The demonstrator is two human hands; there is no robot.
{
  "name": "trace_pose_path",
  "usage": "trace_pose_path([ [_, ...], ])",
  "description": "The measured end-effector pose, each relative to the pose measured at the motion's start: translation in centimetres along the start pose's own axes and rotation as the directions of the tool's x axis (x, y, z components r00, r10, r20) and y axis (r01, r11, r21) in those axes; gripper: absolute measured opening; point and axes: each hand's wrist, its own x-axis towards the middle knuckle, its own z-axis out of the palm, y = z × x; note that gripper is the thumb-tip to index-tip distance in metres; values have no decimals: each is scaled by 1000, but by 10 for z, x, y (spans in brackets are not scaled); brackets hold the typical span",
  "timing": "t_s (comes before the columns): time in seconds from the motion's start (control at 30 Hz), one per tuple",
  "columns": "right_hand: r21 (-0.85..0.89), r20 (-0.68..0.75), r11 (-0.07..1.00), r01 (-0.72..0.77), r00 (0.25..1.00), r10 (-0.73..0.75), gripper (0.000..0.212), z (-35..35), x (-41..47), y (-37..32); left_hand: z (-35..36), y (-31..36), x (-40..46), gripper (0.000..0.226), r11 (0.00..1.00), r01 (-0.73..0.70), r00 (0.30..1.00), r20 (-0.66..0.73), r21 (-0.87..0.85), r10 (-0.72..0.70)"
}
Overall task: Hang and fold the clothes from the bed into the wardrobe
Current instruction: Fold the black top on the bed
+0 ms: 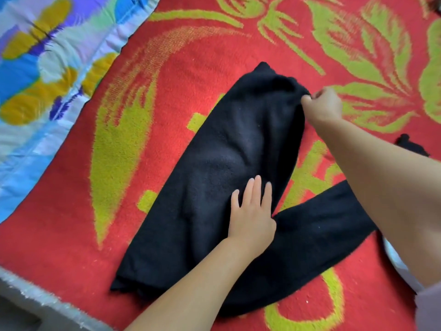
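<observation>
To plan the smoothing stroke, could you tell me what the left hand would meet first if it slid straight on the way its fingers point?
Only more of the black garment under the left hand; farther on probably the right hand.

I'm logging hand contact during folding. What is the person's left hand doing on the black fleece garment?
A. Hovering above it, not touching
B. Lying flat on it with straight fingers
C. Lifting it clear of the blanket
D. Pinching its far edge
B: the left hand lies flat with straight fingers on the black fleece garment, which rests on the red and green blanket; the right hand is the one pinching the far edge.
</observation>
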Motion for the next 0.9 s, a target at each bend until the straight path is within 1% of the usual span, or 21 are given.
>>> trace_pose_path([
  [0.03,-48,26,998,-38,999,40,25,2,-3,16,6,-1,1,75,999,-40,995,95,22,37],
  [0.07,-46,28,997,-56,998,58,27,2,-10,29,9,-2,1,71,998,-63,987,147,15,60],
  [0.13,62,-15,998,-24,1000,25,24,-2,-30,47,5,-4,-1,68,997,-56,981,183,-45,63],
  [0.2,157,-126,986,45,992,-26,22,-18,-56,68,-6,-4,-9,69,991,-61,989,126,-120,76],
  [0.23,172,-189,983,60,982,-27,22,-30,-72,82,-11,-1,-17,70,990,-105,993,53,-89,110],
  [0.27,175,-245,983,52,970,-8,23,-41,-87,101,-12,4,-28,72,983,-179,984,-30,-31,178],
  [0.3,180,-284,984,12,958,40,25,-52,-102,122,-9,12,-41,74,963,-271,960,-75,10,271],
  [0.33,190,-295,980,-66,948,121,28,-60,-115,143,-2,20,-55,76,932,-361,928,-88,23,362],
  [0.37,199,-269,965,-172,937,222,32,-65,-127,163,7,28,-71,79,903,-428,902,-49,44,430],
  [0.4,193,-219,940,-280,922,320,37,-67,-137,178,19,35,-83,83,888,-456,890,32,63,455],
  [0.43,179,-175,916,-358,905,388,43,-65,-142,187,29,39,-93,87,889,-446,892,127,101,433],
  [0.47,164,-152,903,-397,894,421,48,-62,-145,192,39,44,-99,89,900,-409,901,221,150,373],
  [0.5,162,-147,891,-425,882,448,52,-60,-145,192,48,47,-102,89,909,-366,910,279,197,306],
  [0.6,193,-168,830,-523,816,553,65,-60,-139,185,56,57,-95,90,924,-266,950,238,276,202],
  [0.67,260,-91,764,-590,773,628,71,-63,-130,184,51,63,-83,88,937,-230,965,188,262,184],
  [0.7,354,11,694,-626,745,667,69,-66,-125,185,47,64,-79,87,945,-223,968,168,239,186],
  [0.73,471,163,591,-654,724,671,60,-70,-122,182,42,62,-75,85,951,-228,967,159,207,197],
  [0.77,562,298,490,-667,716,632,43,-75,-120,180,37,58,-73,81,964,-228,967,148,134,208],
  [0.8,623,332,444,-644,732,595,24,-82,-117,175,31,53,-73,75,980,-201,971,130,-2,200],
  [0.83,662,301,452,-598,764,571,12,-90,-114,167,25,46,-75,68,973,-144,981,102,-180,164],
  [0.9,699,157,536,-472,833,530,9,-105,-106,143,10,29,-83,54,867,-3,998,56,-499,36],
])
